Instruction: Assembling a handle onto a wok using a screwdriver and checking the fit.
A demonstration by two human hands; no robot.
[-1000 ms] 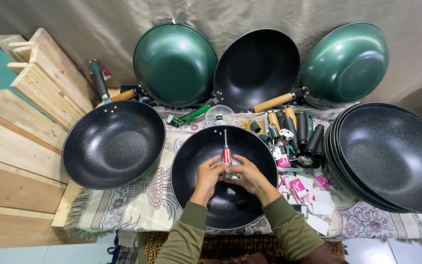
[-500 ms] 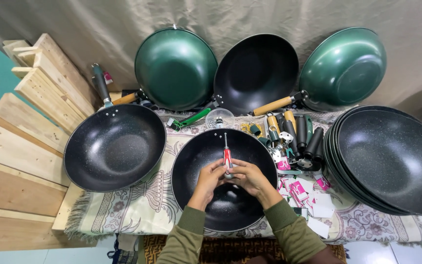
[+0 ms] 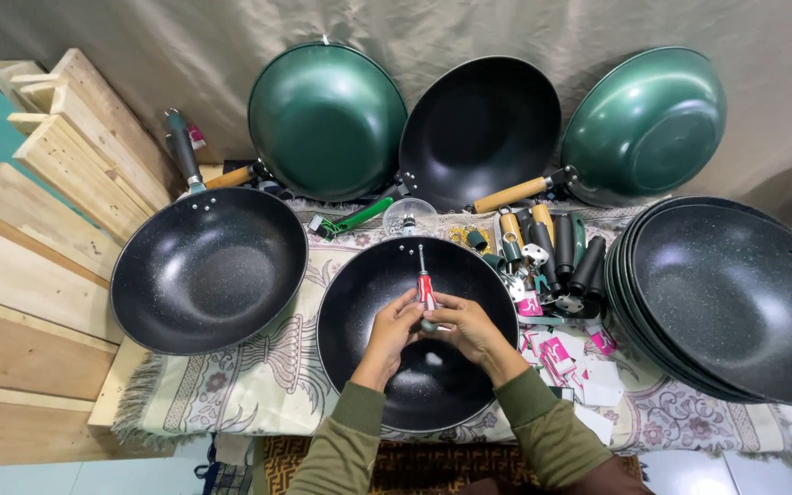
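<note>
Both your left hand [image 3: 394, 323] and right hand [image 3: 466, 323] clasp the red screwdriver [image 3: 425, 290], its shaft pointing away toward the black wok's [image 3: 359, 367] far rim.

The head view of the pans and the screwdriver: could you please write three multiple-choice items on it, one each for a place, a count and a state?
1. Where does the screwdriver sit?
A. Over the black pan in the middle
B. On the wooden planks
C. Inside the stack of pans at the right

2. How many green pans lean on the cloth backdrop?
A. One
B. Two
C. Four

3. What is the state of the left hand and right hand?
A. Both flat on the cloth
B. Both on the screwdriver
C. Each lifting a pan

Answers: 1 A, its tip points at the far rim of that pan. 2 B, one green pan left and another green pan right of a black one. 3 B, both sets of fingers meet at its red handle.
</note>
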